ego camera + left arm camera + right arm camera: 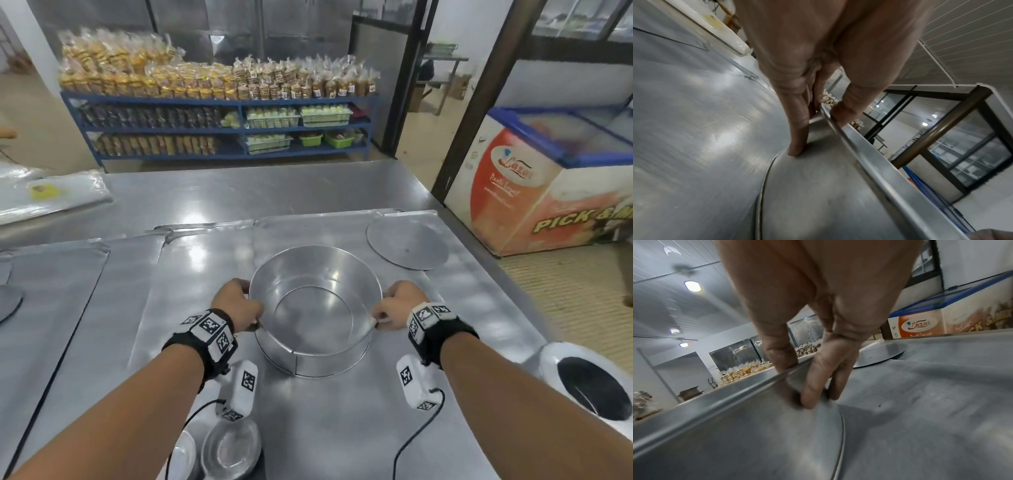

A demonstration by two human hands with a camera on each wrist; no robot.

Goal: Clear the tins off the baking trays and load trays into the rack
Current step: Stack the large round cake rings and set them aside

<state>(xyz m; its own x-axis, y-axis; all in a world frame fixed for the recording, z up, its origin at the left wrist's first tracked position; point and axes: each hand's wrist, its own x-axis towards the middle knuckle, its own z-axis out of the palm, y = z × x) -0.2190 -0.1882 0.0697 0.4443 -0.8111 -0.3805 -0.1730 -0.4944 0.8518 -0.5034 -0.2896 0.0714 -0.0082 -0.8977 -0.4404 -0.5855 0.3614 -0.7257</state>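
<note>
A round metal tin (315, 310) stands upright on a baking tray (462, 308), toward the tray's middle, on the steel bench (239, 192); the left hand (236, 303) grasps the tin's left rim, thumb (846, 110) inside, fingers (797, 129) down the outer wall; the right hand (399, 305) grasps the right rim likewise, thumb (780, 353) inside, fingers (818, 382) outside. A flat round metal disc (407, 243) lies at the tray's far right corner, apart from the tin; a second tray (51, 308) lies along the bench's left side; stacked foil dishes (229, 448) sit at the near edge.
</note>
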